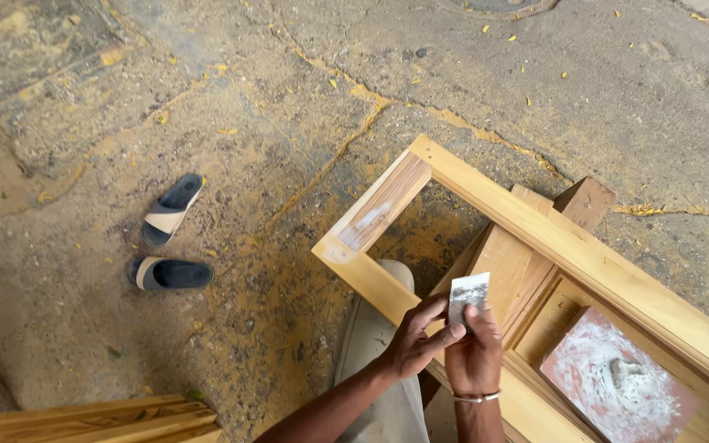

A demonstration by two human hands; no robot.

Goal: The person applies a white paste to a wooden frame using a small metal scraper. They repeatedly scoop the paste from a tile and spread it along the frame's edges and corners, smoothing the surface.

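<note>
Both grips pinch one small grey-white scraper blade: right hand with thumb pressed on its face, left hand with fingers closed on its left edge, held just above the near rail of a pale wooden frame. A reddish board smeared with white filler paste lies inside the frame to the right. Two slide sandals lie well apart on the cracked concrete floor.

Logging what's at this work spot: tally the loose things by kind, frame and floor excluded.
Slide sandals: 2
Small flat scraper, held by both hands, left hand and right hand: 1
Reddish board smeared with white filler: 1
Stack of wooden boards at the lower left: 1
Total: 5
</note>
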